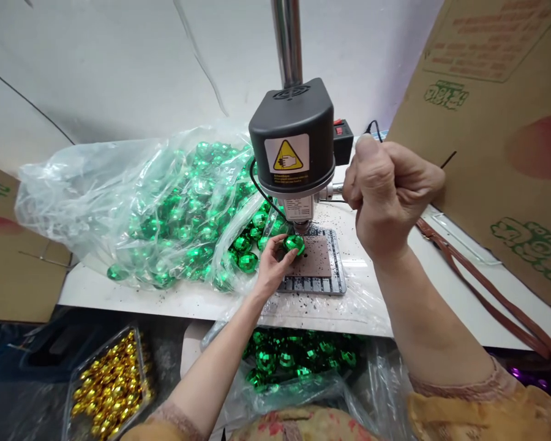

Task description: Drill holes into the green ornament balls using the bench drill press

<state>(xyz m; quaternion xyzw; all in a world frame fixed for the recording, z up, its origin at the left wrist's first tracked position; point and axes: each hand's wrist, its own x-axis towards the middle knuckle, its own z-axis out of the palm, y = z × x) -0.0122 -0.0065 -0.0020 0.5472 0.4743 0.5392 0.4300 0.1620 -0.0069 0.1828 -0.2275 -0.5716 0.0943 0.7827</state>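
1. steadily does it: the left hand [273, 264] pinches a faceted green ball [294, 245] between thumb and fingers, just under the chuck [303, 226] of a drill press [294, 131].
2. a good hold would likely keep the ball still against the brown board [319, 263], fingertips low on its sides and clear of the chuck's line.
3. the right hand [390, 190] is curled into a fist beside the metal shaft [333, 190]; whether it grips a handle cannot be told. slow, even pressure would seem kindest to a round thing that may slip or crack.
4. the board sits on a slotted metal plate [338, 269], with dark specks strewn about the white table [128, 297]; brushing them aside might help the ball seat flat.
5. to the left, a clear plastic bag [68, 190] bulges with more green balls; others lie below the table edge, near a tray [141, 355] of gold balls [110, 380].
6. cardboard boxes [482, 159] flank both sides, a brown strap [491, 294] lies at right, and a pale wall [119, 67] stands behind.
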